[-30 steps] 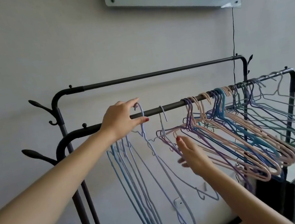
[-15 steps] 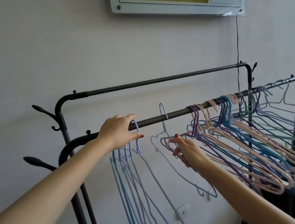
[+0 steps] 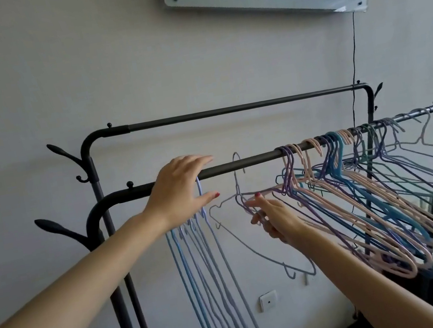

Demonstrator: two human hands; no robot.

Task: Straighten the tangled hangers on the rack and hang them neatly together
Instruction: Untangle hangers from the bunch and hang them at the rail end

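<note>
A black garment rack (image 3: 252,163) stands against the wall, its front rail running left to right at a slight upward slant. Along the right half of that rail hangs the tangled bunch of hangers (image 3: 359,190), pink, purple, blue and teal, leaning into one another at mixed angles. At the left hangs the tidy group of blue hangers (image 3: 207,266), straight down and close together. Between them one pale lilac hanger (image 3: 250,233) sits alone, its hook over the rail, its long axis swung across and tilted down to the right.

The left hand (image 3: 182,190) rests on the rail above the tidy group, fingers spread loosely over the bar, thumb below; its grip looks relaxed and I cannot see it closing on anything. The right hand (image 3: 274,220) is the nearer one to the lone hanger, its grip a narrow pinch on the wire near the neck. The tidy group lies to the left of that pinch, so I judge the hanger must slide leftward along the rail.
</note>
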